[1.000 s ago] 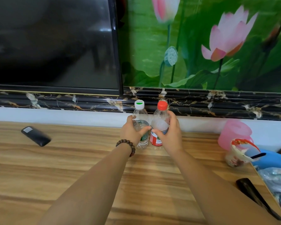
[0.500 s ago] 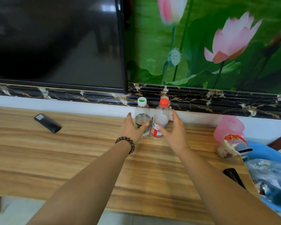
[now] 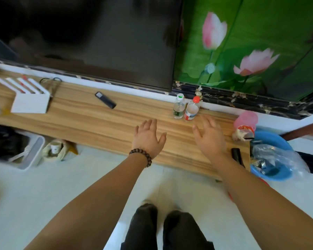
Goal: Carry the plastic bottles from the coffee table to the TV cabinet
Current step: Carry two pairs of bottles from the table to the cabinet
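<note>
Two bottles parked on the TV cabinet, both hands empty and pulled clear.

The green-capped bottle (image 3: 178, 108) and the red-capped bottle (image 3: 191, 110) stand upright, touching or nearly so, at the back of the wooden surface (image 3: 83, 121) close against the wall, probably so they cannot be knocked off the front edge. The left hand (image 3: 148, 137) and the right hand (image 3: 209, 137) hover open, fingers spread, holding nothing, nearer the front edge and apart from the bottles. A second ago each hand was wrapped around its bottle; half a second ago the fingers had just let go; now the view is higher and farther off, though blur makes the labels unreadable. This delivery looks finished.
</note>
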### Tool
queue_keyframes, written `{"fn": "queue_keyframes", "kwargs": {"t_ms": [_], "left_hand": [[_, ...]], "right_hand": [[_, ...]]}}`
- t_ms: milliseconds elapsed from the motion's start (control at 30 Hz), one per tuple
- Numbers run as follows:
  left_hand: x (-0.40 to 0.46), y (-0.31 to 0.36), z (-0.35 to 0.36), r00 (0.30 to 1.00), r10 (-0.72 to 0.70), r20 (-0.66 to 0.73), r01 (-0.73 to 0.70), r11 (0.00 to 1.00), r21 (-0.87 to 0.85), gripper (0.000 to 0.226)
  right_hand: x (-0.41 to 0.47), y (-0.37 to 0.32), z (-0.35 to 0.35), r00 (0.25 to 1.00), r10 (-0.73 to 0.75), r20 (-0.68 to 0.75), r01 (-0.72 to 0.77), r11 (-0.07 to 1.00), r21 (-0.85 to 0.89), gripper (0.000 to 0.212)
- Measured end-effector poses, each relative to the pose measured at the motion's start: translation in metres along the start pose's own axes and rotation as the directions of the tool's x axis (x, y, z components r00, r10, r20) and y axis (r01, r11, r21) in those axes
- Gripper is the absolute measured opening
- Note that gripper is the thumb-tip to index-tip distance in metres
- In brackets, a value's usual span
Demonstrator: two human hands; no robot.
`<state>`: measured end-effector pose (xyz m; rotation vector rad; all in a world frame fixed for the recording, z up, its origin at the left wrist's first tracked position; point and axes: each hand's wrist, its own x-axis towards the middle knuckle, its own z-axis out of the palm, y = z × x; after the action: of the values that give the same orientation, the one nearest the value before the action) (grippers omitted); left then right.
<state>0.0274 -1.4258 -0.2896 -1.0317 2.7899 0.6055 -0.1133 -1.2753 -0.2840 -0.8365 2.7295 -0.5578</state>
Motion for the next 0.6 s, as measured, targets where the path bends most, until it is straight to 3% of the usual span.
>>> {"fn": "queue_keyframes", "kwargs": {"t_ms": [100, 333, 467, 600], "left_hand": [[-0.054, -0.003, -0.034, 0.998, -0.067, 0.005, 0.067, 0.998, 0.007, 0.069], [-0.154, -0.004, -0.093, 0.947, -0.288, -0.144, 0.279, 0.957, -0.075, 0.069], [-0.204, -0.011, -0.099, 0.856, -0.460, -0.234, 0.431, 0.887, -0.166, 0.070], [-0.263, -0.025, -0.091, 0.723, -0.634, -0.273, 0.585, 0.773, -0.247, 0.069]], "right_hand": [[-0.040, -0.027, -0.036, 0.996, -0.054, 0.076, 0.056, 0.998, -0.033, 0.054], [-0.098, -0.071, -0.071, 0.955, -0.206, 0.212, 0.232, 0.967, -0.106, 0.058], [-0.117, -0.100, -0.072, 0.886, -0.380, 0.268, 0.415, 0.905, -0.089, 0.057], [-0.142, -0.132, -0.059, 0.759, -0.562, 0.329, 0.606, 0.794, -0.040, 0.054]]}}
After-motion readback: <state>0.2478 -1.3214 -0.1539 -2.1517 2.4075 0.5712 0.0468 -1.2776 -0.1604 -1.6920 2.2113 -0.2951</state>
